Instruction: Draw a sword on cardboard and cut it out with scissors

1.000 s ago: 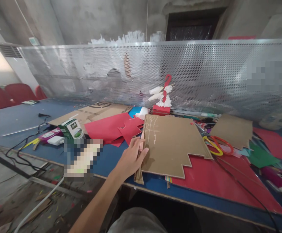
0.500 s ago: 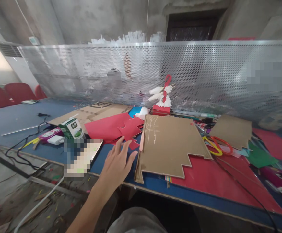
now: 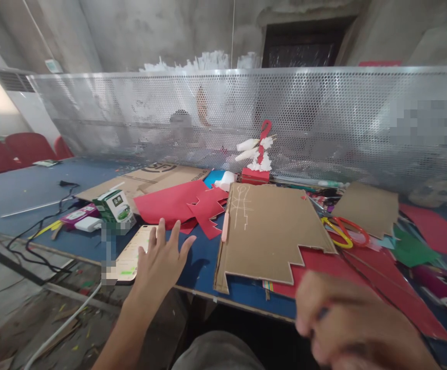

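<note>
My left hand [image 3: 162, 259] has its fingers spread over the right side of a phone [image 3: 128, 252] with a lit screen; whether the fingertips touch it I cannot tell. A white cable [image 3: 63, 322] runs down from the phone. At the lower right, my right hand [image 3: 347, 321] is smeared by motion, its fingers seemingly curled, in front of a red sheet [image 3: 385, 288]. Between the hands lies a stepped-edge cardboard piece [image 3: 269, 231] with a pale line drawing. A slim pink tool [image 3: 225, 226] rests along its left edge.
Cut red paper [image 3: 173, 200] and a green-and-white carton [image 3: 115, 208] lie beyond my left hand. Scissors with orange and yellow handles [image 3: 347, 232] sit right of the cardboard. A red and white paper figure [image 3: 262, 149] stands before the perforated metal screen [image 3: 131, 108].
My left hand has moved left from beside the cardboard to over the phone. My right hand has come into view at the lower right.
</note>
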Motion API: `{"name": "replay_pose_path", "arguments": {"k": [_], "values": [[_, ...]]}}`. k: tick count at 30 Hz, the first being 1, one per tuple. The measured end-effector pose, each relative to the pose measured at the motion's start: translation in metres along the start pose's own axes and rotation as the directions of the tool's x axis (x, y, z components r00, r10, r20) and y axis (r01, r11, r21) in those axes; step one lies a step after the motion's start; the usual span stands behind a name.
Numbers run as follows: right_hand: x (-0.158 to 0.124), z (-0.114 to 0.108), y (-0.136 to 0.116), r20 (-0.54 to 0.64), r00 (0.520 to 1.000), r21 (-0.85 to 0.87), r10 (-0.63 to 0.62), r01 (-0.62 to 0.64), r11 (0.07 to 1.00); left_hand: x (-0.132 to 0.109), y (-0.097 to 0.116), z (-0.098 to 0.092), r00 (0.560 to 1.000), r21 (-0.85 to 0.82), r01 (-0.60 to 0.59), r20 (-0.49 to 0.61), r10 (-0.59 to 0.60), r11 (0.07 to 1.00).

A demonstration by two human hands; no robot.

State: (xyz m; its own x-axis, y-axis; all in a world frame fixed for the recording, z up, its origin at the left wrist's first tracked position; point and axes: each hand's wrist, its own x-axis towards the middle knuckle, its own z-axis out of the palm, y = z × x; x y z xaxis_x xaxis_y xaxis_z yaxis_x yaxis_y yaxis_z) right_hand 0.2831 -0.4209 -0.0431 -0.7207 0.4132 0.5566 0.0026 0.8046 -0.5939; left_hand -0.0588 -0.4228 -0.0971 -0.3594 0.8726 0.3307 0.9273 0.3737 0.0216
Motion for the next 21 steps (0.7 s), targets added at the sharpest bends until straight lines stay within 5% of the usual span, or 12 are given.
{"name": "replay_pose_path", "arguments": {"k": [5,9,16,21], "values": [[0.072,-0.011,0.025,0.192,0.945,-0.191,0.267,-0.231,0.954,0.012,0.005,0.007,0.999,-0.018,-0.044,0.006,0.044,0.999],[0.107,-0.014,0.054,0.253,0.895,-0.436,0.366,-0.233,0.869,0.019,0.009,0.013,0.998,-0.023,-0.058,0.009,0.058,0.998],[0.125,0.015,0.088,0.354,0.873,-0.465,0.336,-0.148,0.873,0.026,0.010,0.027,0.993,-0.015,-0.102,-0.057,0.101,0.995],[0.122,0.030,0.094,0.244,0.906,-0.503,0.347,-0.188,0.843,0.019,0.008,0.023,0.987,-0.010,-0.136,-0.083,0.135,0.991]]}}
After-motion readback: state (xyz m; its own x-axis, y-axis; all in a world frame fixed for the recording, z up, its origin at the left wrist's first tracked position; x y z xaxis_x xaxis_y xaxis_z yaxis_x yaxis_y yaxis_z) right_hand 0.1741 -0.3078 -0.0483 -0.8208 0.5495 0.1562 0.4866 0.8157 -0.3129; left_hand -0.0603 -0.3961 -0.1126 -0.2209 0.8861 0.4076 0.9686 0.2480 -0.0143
